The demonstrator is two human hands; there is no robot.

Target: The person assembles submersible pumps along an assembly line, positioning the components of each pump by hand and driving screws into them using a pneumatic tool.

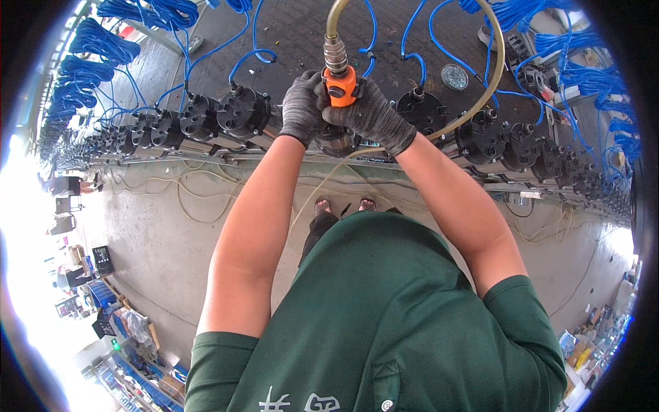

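Both my hands wear grey knit gloves and meet over the row of pumps. Between them is an orange-and-black air tool (341,87), joined by a metal coupling (336,55) to a yellowish air hose (495,51). My left hand (303,108) closes against the tool's left side. Wrapped round its right and lower side are the fingers of my right hand (376,117). Directly beneath stands a steel pump body (337,142), its top mostly hidden by the gloves. Black-capped pumps flank it, one at left (244,112) and one at right (420,113).
Long rows of black-capped cylinders run left and right along the dark bench (295,34). Blue cables (106,38) rise from the caps into coiled bundles. A round metallic disc (454,77) lies on the bench. Loose hoses (185,196) trail across the grey floor behind the bench edge.
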